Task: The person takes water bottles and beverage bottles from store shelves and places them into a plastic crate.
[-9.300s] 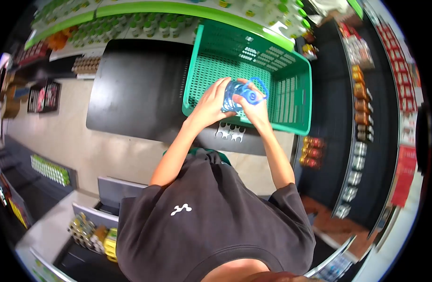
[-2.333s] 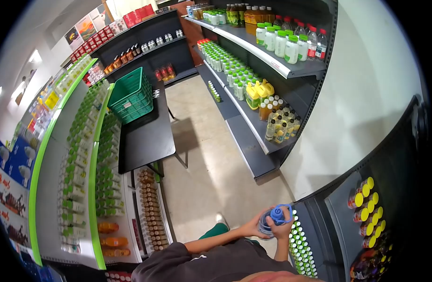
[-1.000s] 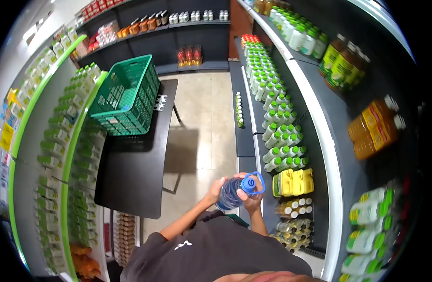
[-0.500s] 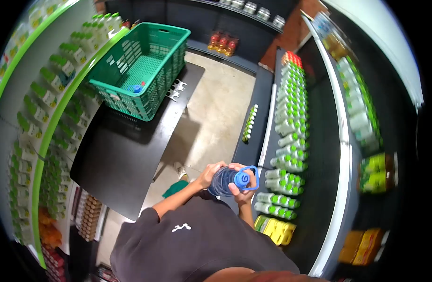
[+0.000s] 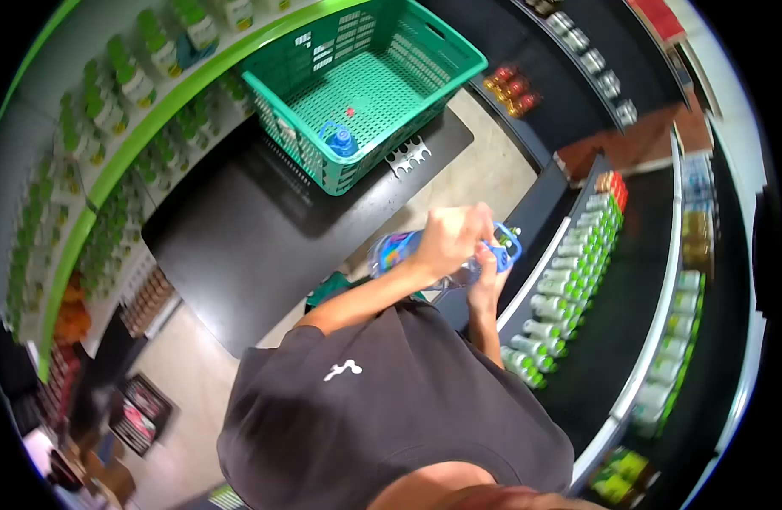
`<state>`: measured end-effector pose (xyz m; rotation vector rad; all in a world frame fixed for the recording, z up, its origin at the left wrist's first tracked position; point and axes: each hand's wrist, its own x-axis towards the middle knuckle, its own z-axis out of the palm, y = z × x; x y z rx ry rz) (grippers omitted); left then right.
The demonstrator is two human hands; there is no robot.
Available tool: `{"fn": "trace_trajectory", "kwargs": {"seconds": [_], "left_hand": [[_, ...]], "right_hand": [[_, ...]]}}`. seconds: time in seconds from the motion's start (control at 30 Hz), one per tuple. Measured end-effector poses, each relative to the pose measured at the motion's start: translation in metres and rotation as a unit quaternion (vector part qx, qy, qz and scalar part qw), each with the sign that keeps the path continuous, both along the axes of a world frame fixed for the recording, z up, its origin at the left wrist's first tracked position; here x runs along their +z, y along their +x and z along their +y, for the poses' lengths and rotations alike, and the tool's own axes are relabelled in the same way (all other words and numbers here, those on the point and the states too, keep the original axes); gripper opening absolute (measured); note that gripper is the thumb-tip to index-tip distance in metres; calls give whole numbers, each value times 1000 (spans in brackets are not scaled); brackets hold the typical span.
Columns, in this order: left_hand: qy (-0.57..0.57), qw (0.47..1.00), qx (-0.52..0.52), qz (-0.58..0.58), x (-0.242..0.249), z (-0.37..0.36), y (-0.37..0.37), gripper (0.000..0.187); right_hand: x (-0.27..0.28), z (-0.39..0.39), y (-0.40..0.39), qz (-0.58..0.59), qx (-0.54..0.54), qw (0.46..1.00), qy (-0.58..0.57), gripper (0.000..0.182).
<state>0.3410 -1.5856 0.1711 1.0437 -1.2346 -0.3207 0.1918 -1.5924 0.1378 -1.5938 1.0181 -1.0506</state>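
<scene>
Left hand [image 5: 450,242]: the person's grip is closed over the upper body of the bottle, partly covering it.
Right hand [image 5: 486,276]: its grip is clamped around the neck, beside the blue cap; whether the cap is loose cannot be told.
Held bottle [image 5: 397,248]: it is tilted well over, cap toward the right hand, outside the crate and not set down.
Desk [image 5: 238,246]: it carries the crate, with a pale cut-out piece [image 5: 408,156] just beside it.
Green crate [image 5: 391,85]: one blue-capped bottle [image 5: 341,143] is in, at the near corner, near a small red thing [image 5: 351,111]. Most of its floor shows bare.
Far shelf [image 5: 527,140]: red-topped containers [image 5: 511,90] stand there, well apart from the hands.
</scene>
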Motion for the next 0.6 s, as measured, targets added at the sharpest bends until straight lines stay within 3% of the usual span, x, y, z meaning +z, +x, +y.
{"fn": "trace_trajectory", "kwargs": {"seconds": [0.03, 0.07, 0.1, 0.17, 0.23, 0.27, 0.3, 0.37, 0.4, 0.43, 0.5, 0.53, 0.6], "left_hand": [[37, 990, -11, 133, 8, -9, 12, 24], [-13, 991, 2, 133, 13, -17, 31, 24], [-41, 990, 5, 133, 11, -13, 41, 24], [44, 988, 85, 124, 8, -19, 63, 19], [130, 979, 119, 105, 20, -13, 84, 22], [83, 983, 166, 17, -2, -18, 98, 34], [89, 978, 186, 15, -21, -15, 105, 52], [113, 976, 149, 109, -61, -24, 99, 75], [160, 977, 137, 40, -75, -36, 96, 94], [112, 981, 157, 9, -62, -46, 98, 111], [94, 973, 205, -53, -36, -65, 112, 121], [143, 950, 260, -97, -29, -73, 118, 122], [102, 942, 308, -87, -32, -102, 139, 115]], "right_hand": [[9, -31, 16, -43, 9, 995, 85, 41], [-3, -60, 27, -14, 134, 991, 4, 40], [31, -58, 52, -19, 158, 987, 18, 41], [58, -74, 76, 55, 256, 955, 137, 47], [46, -97, 94, 77, 286, 949, 107, 46], [49, -111, 105, 73, 300, 951, 30, 46], [57, -125, 112, 72, 315, 945, -52, 45], [80, -156, 127, 14, 319, 946, -53, 54], [87, -177, 137, -12, 340, 938, -67, 58], [94, -194, 145, -34, 361, 929, -73, 62], [109, -222, 168, -32, 382, 917, -111, 68], [112, -235, 183, -41, 402, 904, -140, 69], [108, -259, 215, -48, 459, 878, -127, 64]]}}
